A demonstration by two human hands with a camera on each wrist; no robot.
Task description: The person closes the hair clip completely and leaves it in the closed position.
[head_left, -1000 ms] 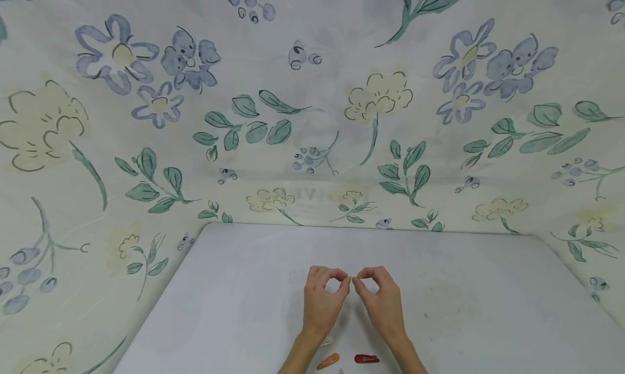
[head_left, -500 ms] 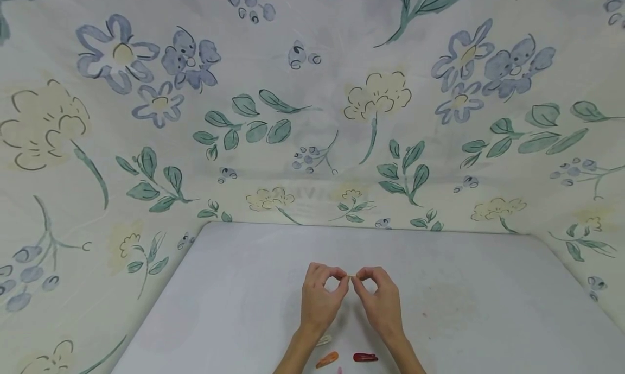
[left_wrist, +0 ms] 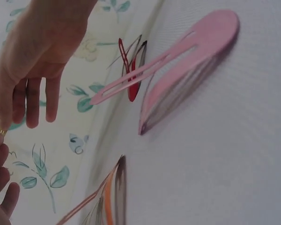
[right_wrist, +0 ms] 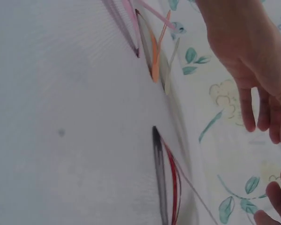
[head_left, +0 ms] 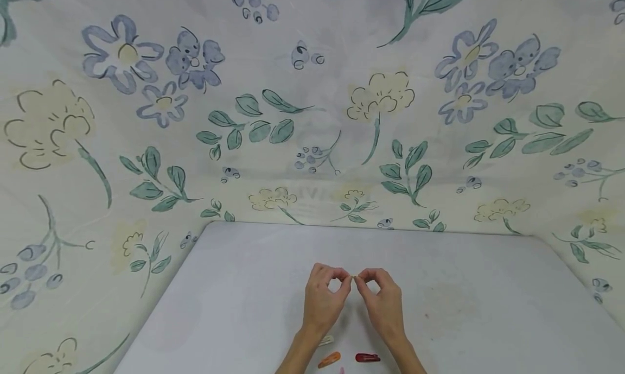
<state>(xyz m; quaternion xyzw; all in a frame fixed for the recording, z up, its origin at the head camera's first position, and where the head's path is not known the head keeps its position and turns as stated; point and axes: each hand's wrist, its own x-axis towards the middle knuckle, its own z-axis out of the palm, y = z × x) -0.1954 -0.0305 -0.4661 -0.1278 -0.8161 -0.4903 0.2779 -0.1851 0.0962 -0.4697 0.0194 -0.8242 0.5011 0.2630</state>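
Near the middle of the table, the left hand (head_left: pixel 324 303) and right hand (head_left: pixel 383 303) meet fingertip to fingertip in the head view. Between thumb and forefinger each pinches a small yellow strip, apparently a hair clip (left_wrist: pixel 1 131), mostly hidden by the fingers. The other fingers of the right hand (left_wrist: pixel 42 51) hang down loosely in the left wrist view. Below the hands, on the white table, lie an orange hair clip (head_left: pixel 329 359), a red hair clip (head_left: pixel 367 357) and a white hair clip (head_left: pixel 326 340). A pink hair clip (left_wrist: pixel 196 47) stands sprung apart close to the left wrist camera.
The white table (head_left: pixel 234 287) has a straight back edge and rounded far corners. Behind it and at both sides hangs a flower-printed cloth (head_left: pixel 312 119). A few small dark specks (head_left: pixel 427 315) mark the tabletop to the right of the hands.
Both hands keep their pinch at nearly the same spot. The yellow strip between the fingertips shows slightly less than before. The clips on the table have not moved.
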